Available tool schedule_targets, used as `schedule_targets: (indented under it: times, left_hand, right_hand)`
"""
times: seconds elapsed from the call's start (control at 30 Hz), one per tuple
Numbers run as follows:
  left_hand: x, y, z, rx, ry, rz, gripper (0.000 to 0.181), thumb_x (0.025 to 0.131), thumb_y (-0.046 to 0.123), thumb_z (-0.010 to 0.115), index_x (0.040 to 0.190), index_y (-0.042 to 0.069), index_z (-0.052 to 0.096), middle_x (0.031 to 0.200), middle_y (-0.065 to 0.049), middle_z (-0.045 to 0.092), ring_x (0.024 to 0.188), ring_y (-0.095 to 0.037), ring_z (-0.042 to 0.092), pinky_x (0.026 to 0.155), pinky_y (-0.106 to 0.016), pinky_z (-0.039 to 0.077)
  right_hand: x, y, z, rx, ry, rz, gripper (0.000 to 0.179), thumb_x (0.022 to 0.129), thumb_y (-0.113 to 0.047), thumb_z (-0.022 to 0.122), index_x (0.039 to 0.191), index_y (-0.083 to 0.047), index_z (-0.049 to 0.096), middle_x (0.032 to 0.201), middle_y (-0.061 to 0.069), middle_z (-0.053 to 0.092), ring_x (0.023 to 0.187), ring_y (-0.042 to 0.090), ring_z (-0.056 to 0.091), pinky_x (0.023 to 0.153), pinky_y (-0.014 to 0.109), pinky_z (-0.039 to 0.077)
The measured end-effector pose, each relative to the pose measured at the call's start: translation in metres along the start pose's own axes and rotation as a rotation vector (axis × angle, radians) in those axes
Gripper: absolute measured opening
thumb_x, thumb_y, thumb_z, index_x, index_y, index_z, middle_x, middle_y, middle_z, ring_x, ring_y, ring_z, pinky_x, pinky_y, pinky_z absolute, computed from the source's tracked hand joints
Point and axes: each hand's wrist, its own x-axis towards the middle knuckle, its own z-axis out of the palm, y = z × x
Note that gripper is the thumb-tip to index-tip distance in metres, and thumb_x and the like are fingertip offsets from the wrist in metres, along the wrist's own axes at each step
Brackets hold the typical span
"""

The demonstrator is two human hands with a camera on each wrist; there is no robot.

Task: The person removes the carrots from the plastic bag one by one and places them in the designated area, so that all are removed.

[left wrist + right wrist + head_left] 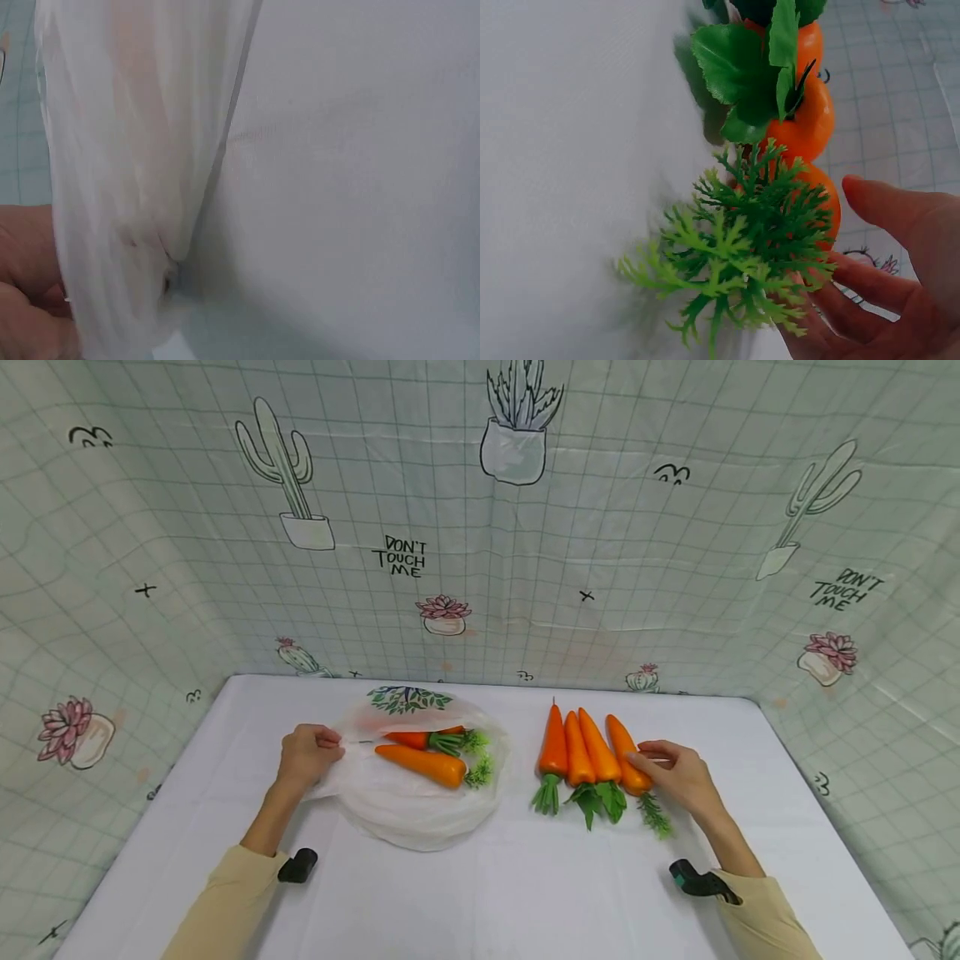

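A thin white bag with a leafy tree print lies left of the middle in the head view. My left hand pinches its left edge; in the left wrist view, the hand is partly hidden by the film. In the bag's mouth lies an orange carrot, with a redder carrot behind it, partly covered. My right hand is at the rightmost carrot of a row. Its thumb is spread from the fingers, which lie beside that carrot's feathery green top.
Left of that carrot lie a red-orange carrot with green stalks, then two carrots with leafy tops. The white table ends at a hanging grid-patterned cloth at the back. Dark wrist cameras sit at both sleeves.
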Motion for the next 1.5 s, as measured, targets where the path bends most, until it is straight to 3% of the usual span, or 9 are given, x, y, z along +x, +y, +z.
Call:
schedule_targets:
  times: [0.1, 0.3, 0.67, 1.03, 1.2, 1.5]
  left_hand:
    - [-0.002, 0.004, 0.003, 0.063, 0.008, 0.049, 0.015, 0.090, -0.003, 0.069, 0.101, -0.014, 0.066, 0.091, -0.024, 0.068, 0.087, -0.038, 0.065, 0.079, -0.050, 0.054]
    - [-0.004, 0.011, 0.009, 0.157, 0.060, 0.083, 0.021, 0.091, 0.004, 0.071, 0.099, -0.013, 0.061, 0.091, -0.026, 0.063, 0.083, -0.041, 0.062, 0.077, -0.053, 0.052]
    - [0.001, 0.025, 0.011, 0.140, 0.144, 0.150, 0.028, 0.092, 0.008, 0.075, 0.103, -0.010, 0.057, 0.089, -0.027, 0.062, 0.082, -0.041, 0.060, 0.074, -0.051, 0.051]
    - [0.015, 0.036, 0.015, 0.118, 0.094, 0.170, 0.049, 0.095, 0.005, 0.072, 0.135, -0.009, 0.047, 0.106, -0.030, 0.062, 0.092, -0.042, 0.062, 0.084, -0.052, 0.054]
    - [0.018, 0.037, 0.016, 0.123, 0.084, 0.201, 0.040, 0.095, 0.004, 0.072, 0.127, -0.011, 0.054, 0.104, -0.028, 0.060, 0.094, -0.041, 0.060, 0.086, -0.051, 0.053]
    - [0.023, 0.039, 0.018, 0.119, 0.066, 0.348, 0.036, 0.092, 0.001, 0.073, 0.121, -0.017, 0.060, 0.107, -0.031, 0.062, 0.100, -0.044, 0.061, 0.091, -0.054, 0.053]
  right_hand:
    - [0.000, -0.005, 0.000, -0.038, 0.034, -0.041, 0.054, 0.099, -0.037, 0.069, 0.132, 0.006, 0.062, 0.125, 0.026, 0.067, 0.111, 0.042, 0.066, 0.092, 0.050, 0.055]
    - [-0.001, -0.014, -0.001, -0.052, 0.078, -0.070, 0.046, 0.100, -0.029, 0.069, 0.130, 0.006, 0.064, 0.120, 0.026, 0.069, 0.108, 0.043, 0.066, 0.090, 0.052, 0.056]
    - [-0.002, -0.023, 0.001, -0.025, 0.064, -0.074, 0.042, 0.102, -0.025, 0.067, 0.131, 0.004, 0.063, 0.123, 0.027, 0.068, 0.112, 0.044, 0.065, 0.091, 0.053, 0.056]
    - [-0.004, -0.039, 0.009, 0.010, 0.038, -0.123, 0.043, 0.101, -0.025, 0.069, 0.130, 0.006, 0.064, 0.121, 0.024, 0.069, 0.111, 0.042, 0.065, 0.091, 0.051, 0.056]
    - [-0.004, -0.044, 0.010, 0.001, 0.037, -0.154, 0.039, 0.101, -0.023, 0.068, 0.128, 0.005, 0.065, 0.122, 0.023, 0.069, 0.109, 0.041, 0.066, 0.090, 0.051, 0.057]
    - [-0.003, -0.057, 0.016, 0.021, 0.015, -0.181, 0.036, 0.101, -0.022, 0.068, 0.126, 0.004, 0.067, 0.120, 0.021, 0.070, 0.107, 0.038, 0.067, 0.091, 0.051, 0.056]
